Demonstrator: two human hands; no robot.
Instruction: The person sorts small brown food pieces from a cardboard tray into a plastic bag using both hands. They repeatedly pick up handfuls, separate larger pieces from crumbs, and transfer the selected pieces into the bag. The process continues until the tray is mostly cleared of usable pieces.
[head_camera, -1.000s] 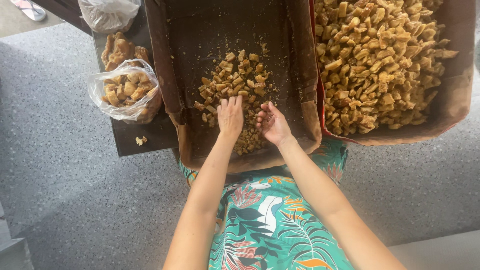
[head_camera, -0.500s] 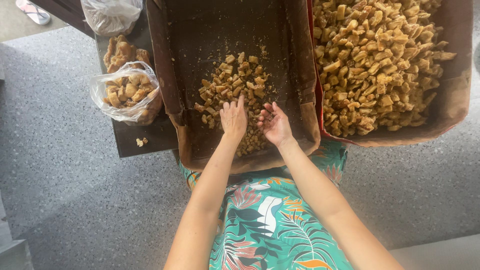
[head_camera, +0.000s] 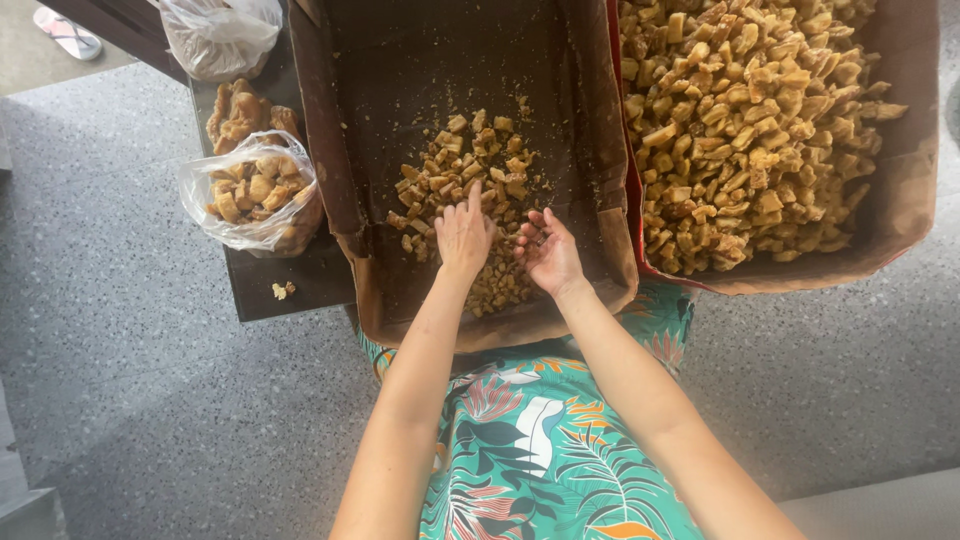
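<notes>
Head view, looking straight down. My left hand (head_camera: 463, 235) lies palm down, fingers spread, on the pile of small fried golden pieces (head_camera: 470, 190) in the middle box (head_camera: 340, 150); it grips nothing that I can see. My right hand (head_camera: 548, 252) sits just beside it, palm turned up and loosely cupped, fingers half open; whether it holds any pieces I cannot tell. Both hands are near the box's front edge, which hangs over my lap. The pile fills only the centre and front of the paper-lined floor; the back half and the strip along the left wall are bare. The right wall touches a second box (head_camera: 905, 190), heaped with the same pieces almost to its rim. At the desk's (head_camera: 300, 285) front left corner stands an open plastic bag (head_camera: 255, 190) of pieces, close against the middle box's left wall, with a second bag (head_camera: 220, 35) behind it.
</notes>
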